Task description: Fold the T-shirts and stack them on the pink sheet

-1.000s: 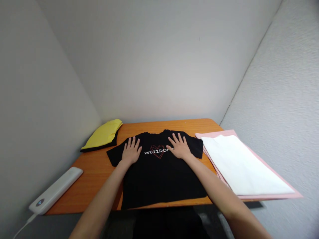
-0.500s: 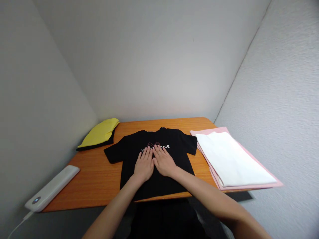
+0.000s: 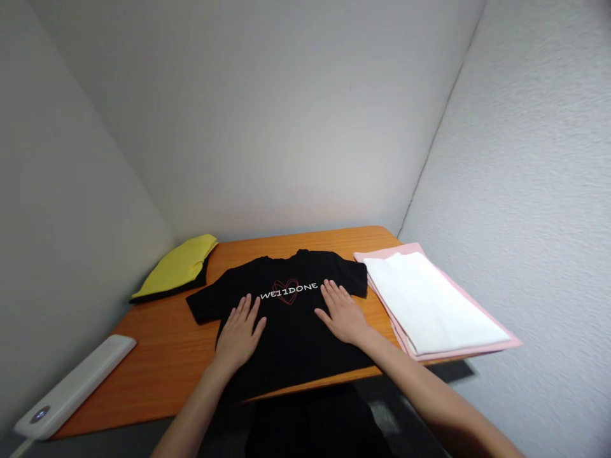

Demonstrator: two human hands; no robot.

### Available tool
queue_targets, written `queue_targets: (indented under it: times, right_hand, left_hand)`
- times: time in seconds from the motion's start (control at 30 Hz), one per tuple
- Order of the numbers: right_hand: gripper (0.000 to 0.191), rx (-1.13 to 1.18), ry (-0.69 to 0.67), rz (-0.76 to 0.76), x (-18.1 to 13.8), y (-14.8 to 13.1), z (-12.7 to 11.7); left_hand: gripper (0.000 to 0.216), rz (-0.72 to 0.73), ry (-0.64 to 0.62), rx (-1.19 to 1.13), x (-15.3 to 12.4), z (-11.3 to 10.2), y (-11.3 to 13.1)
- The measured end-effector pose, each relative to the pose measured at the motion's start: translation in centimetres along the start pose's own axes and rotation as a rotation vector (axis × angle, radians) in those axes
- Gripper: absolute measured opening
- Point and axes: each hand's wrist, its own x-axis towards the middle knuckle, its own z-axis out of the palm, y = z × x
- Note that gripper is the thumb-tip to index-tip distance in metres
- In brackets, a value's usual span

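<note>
Across the tabletop [image 3: 162, 362] lies one black T-shirt [image 3: 296, 337], white lettering [image 3: 296, 290] crossing one red heart [image 3: 287, 299]. One left hand [image 3: 238, 336] and one right hand [image 3: 344, 315] lie flat atop, fingers straight, thumbs wide.

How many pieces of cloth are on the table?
5 visible: a yellow cloth on a black cloth at left, the black T-shirt in the middle, a white cloth on a pink cloth at right. More may be hidden underneath.
</note>
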Motion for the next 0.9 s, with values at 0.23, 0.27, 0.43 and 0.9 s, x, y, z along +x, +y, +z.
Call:
queue_targets:
  times: [0.23, 0.27, 0.43, 0.9]
  right_hand:
    - [0.076, 0.018, -0.048, 0.055, -1.0, -0.2, -0.5]
    - [0.077, 0.036, -0.069, 0.055, -0.8, -0.3, -0.7]
    - [0.083, 0.166, -0.103, 0.099, 3.2, 2.0, -3.7]
    - [0.039, 0.036, -0.153, 0.214, 13.5, 10.5, -3.6]
  left_hand:
    - [0.061, 0.003, -0.015, 0.056, 0.1, -0.5, 0.2]
    - [0.061, -0.01, -0.005, 0.069, 0.0, -0.8, 0.7]
    - [0.057, 0.109, 0.173, 0.02, -2.6, -3.1, 7.7]
    - [0.048, 0.571, 0.29, -0.188, -4.7, 3.3, 22.8]
